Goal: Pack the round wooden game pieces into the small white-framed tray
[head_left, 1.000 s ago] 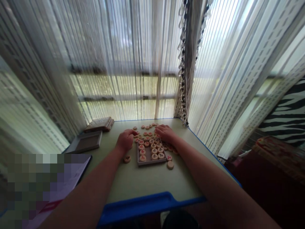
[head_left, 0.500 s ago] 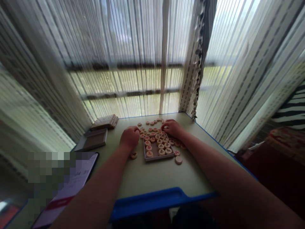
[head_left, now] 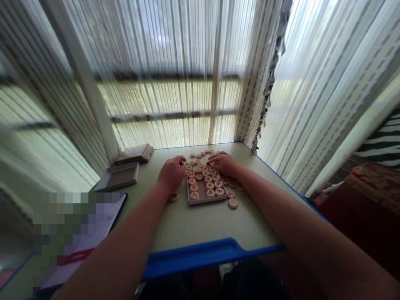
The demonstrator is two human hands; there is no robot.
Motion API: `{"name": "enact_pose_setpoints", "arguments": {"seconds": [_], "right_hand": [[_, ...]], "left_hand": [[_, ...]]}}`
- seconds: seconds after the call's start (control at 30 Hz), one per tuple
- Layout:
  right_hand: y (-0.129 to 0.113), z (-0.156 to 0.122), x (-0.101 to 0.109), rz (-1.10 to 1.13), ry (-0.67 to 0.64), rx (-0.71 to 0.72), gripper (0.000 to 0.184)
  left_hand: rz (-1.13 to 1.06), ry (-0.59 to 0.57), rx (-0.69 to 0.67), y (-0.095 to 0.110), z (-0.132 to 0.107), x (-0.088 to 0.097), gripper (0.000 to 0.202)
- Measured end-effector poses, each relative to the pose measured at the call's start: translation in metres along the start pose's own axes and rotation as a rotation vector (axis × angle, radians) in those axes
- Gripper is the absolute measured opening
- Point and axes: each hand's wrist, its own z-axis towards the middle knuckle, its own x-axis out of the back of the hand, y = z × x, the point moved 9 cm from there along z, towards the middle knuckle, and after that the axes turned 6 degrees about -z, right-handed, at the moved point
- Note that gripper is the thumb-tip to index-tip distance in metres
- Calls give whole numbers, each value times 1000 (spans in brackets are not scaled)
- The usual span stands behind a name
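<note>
A shallow box [head_left: 208, 201] on the table holds round wooden xiangqi pieces, with red-character pieces [head_left: 194, 187] along its left side and black-character pieces [head_left: 218, 184] on the right. Bare floor of the box shows between them near the front. My left hand [head_left: 173, 171] hovers left of the box's far corner, thumb and fingers apart, with nothing visible in them. Over loose pieces at the far right corner, my right hand [head_left: 225, 163] reaches with its fingers stretched and slightly bent. Whether its fingertips touch a piece is too small to tell.
Loose pieces [head_left: 198, 156] lie beyond the box. One blank-faced piece [head_left: 233, 203] rests by its front right corner; another piece [head_left: 174, 197] is beside my left wrist. An open box lid [head_left: 123, 177], a stack of books [head_left: 134, 153] and a tablet [head_left: 109, 221] occupy the left.
My left hand has uncurled and its fingers have spread. My right hand has shifted slightly left, toward the pieces at the box's far edge. The view has tilted a little.
</note>
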Motion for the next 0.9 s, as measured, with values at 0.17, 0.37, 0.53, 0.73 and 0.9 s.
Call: {"name": "enact_pose_setpoints", "arguments": {"seconds": [0.17,0.37,0.53,0.73,0.9], "right_hand": [[0,-2,7,-56,5,-19,26],[22,-8,15,-77,54,-259,32],[30,-9,9,-76,49,-268,31],[17,-5,2,-99,-14,-169,31],[12,-3,1,-68,-19,-128,29]], "left_hand": [[32,-36,-10,3,-1,-2,26],[57,9,-22,2,0,2,26],[71,-6,-45,2,0,-2,26],[61,-30,-29,3,-1,-2,26],[47,-32,-40,6,-1,-2,24]]}}
